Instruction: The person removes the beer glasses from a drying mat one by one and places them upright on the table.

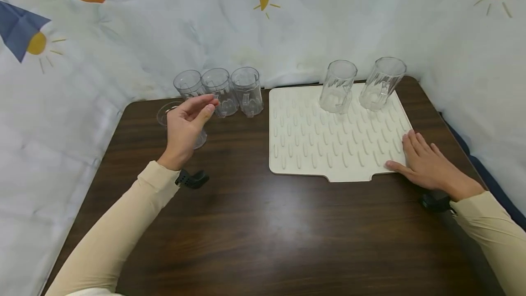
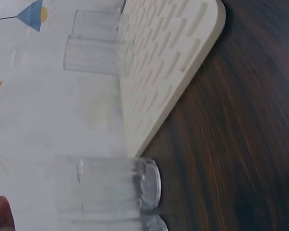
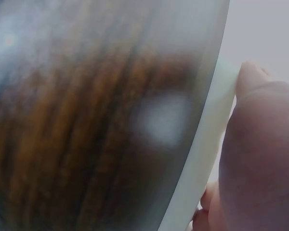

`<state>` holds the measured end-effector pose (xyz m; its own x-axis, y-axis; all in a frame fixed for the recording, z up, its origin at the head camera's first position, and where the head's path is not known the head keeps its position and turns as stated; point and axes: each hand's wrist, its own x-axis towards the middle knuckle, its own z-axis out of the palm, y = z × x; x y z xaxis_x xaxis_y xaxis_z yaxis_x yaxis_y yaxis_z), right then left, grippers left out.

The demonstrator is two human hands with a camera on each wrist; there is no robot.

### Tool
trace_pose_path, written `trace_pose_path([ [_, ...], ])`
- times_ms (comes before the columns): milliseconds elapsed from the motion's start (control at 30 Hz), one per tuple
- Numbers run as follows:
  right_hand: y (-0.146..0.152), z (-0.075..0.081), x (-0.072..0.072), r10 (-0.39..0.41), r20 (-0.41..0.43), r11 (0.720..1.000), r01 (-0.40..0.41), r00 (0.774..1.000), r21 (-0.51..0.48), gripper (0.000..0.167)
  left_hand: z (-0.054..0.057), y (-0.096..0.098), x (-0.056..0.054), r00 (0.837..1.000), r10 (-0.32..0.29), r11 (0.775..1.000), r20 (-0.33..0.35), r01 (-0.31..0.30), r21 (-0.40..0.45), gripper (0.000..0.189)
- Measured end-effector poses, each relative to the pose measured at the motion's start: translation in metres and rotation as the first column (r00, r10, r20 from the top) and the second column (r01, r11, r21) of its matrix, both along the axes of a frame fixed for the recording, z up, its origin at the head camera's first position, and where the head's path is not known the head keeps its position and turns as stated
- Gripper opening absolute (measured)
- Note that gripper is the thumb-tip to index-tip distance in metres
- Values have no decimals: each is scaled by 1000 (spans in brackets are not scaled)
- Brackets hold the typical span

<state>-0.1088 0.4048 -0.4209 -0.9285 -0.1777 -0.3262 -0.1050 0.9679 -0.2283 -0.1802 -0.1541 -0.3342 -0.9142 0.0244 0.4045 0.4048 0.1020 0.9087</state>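
Observation:
My left hand (image 1: 185,127), fingers loosely bent and nothing visible in its grasp, is raised before the left-hand glasses. Partly hidden behind it stands a clear glass (image 1: 200,140), its rim and base showing on either side. Beyond are three clear glass mugs in a row: a left mug (image 1: 188,81), a middle mug (image 1: 226,102) and a right mug (image 1: 249,95). My right hand (image 1: 427,163) rests with straight fingers on the right edge of a cream ridged draining board (image 1: 304,140). The right wrist view shows its thumb (image 3: 260,154) close up beside the board's pale edge.
Two more clear glasses, a left one (image 1: 338,88) and a right one (image 1: 382,83), stand at the back of the board. The dark wooden table (image 1: 263,241) carries everything. A white printed curtain (image 1: 205,22) hangs right behind the glasses and along both sides.

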Motion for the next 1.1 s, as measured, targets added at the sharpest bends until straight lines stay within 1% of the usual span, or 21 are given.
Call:
trace_pose_path([
  [100, 0, 0, 0, 1, -2, 1000, -1, 1000, -5, 108, 0, 13, -3, 1000, -21, 999, 3, 21, -36, 33],
  [267, 0, 2, 0, -3, -1, 1000, 3, 1000, -3, 108, -1, 36, -8, 998, -62, 996, 1, 62, -65, 33],
  [467, -1, 1, 0, -2, 1, 1000, 2, 1000, 0, 108, -5, 64, -15, 993, -114, 992, 11, 115, -56, 32],
  [600, -1, -1, 0, -2, -3, 1000, 2, 1000, -2, 108, -8, 83, -18, 986, -165, 986, 37, 166, -35, 32],
  [700, -1, -2, 0, -5, -6, 1000, 5, 1000, -3, 108, -13, 96, -20, 978, -200, 979, 67, 202, -21, 32],
  [800, -3, -2, -1, -6, -9, 1000, 6, 1000, 0, 108, -18, 108, -22, 972, -221, 975, 82, 223, -10, 32],
  [1100, -2, -3, -1, -15, -13, 1000, 15, 1000, 0, 108, -31, 143, -32, 956, -284, 959, 72, 284, -2, 32],
])
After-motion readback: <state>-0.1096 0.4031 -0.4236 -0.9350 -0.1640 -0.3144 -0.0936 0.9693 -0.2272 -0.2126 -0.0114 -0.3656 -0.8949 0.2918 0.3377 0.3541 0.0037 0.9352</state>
